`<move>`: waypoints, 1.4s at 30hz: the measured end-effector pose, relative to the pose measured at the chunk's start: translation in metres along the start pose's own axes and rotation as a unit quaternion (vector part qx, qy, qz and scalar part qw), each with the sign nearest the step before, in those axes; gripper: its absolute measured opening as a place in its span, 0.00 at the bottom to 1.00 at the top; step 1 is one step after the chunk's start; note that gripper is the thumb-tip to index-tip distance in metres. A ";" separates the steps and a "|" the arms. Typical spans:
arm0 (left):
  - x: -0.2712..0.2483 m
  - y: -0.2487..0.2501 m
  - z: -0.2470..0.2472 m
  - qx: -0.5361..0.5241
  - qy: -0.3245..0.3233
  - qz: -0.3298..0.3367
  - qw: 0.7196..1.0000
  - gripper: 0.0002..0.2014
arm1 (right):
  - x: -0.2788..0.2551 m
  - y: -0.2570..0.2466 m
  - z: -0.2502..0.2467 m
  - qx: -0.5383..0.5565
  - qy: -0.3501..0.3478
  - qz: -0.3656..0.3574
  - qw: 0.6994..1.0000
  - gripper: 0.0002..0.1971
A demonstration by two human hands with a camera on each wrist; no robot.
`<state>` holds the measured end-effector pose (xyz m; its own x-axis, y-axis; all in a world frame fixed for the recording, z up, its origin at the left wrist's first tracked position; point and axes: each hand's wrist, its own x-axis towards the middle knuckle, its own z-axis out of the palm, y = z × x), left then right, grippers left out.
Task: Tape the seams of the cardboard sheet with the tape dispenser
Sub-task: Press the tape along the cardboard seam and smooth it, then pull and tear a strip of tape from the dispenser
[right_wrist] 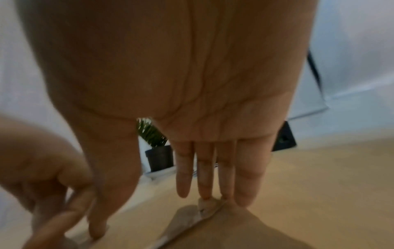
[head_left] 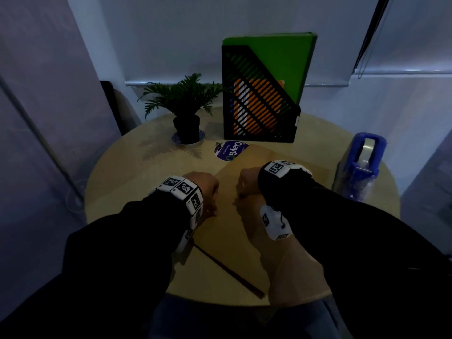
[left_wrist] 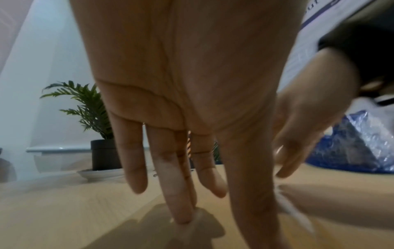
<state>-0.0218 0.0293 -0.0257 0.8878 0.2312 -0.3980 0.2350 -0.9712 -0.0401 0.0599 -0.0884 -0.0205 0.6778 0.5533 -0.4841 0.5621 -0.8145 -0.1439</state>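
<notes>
Under my left hand and right hand, straight fingertips press clear tape onto the cardboard sheet. Right of my grip stands the tape dispenser.

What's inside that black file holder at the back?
The black file holder holds a tall green folder; orange and white papers show through its slots. Their lower parts and titles are hidden.

One cardboard sheet, one tape dispenser and one round sticker lie on the surface. There is also one potted plant and one file holder. Two hands show: left hand, right hand.
</notes>
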 end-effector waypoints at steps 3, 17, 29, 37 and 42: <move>0.000 -0.002 -0.001 0.018 0.002 -0.001 1.000 0.17 | -0.014 0.010 0.002 -0.010 0.004 -0.014 1.000 0.21; 0.000 -0.007 -0.021 -0.097 0.084 0.042 0.991 0.05 | -0.068 0.081 0.006 0.079 0.234 -0.041 0.968 0.25; 0.012 0.101 -0.038 -0.229 0.175 0.156 0.945 0.15 | -0.089 0.173 -0.006 0.151 0.556 -0.043 0.816 0.11; 0.020 0.190 -0.044 -0.426 0.162 0.231 0.860 0.21 | -0.086 0.246 -0.017 0.214 0.546 0.066 0.807 0.15; 0.035 0.224 -0.044 -0.448 0.142 0.210 0.857 0.19 | -0.075 0.267 -0.023 0.242 0.436 0.112 0.859 0.27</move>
<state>0.0795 -0.1773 -0.0083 0.9992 0.0000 0.0391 -0.0323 -0.5670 0.8231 0.1697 -0.3430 -0.0029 0.9594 0.1222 0.2543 0.2518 -0.7775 -0.5763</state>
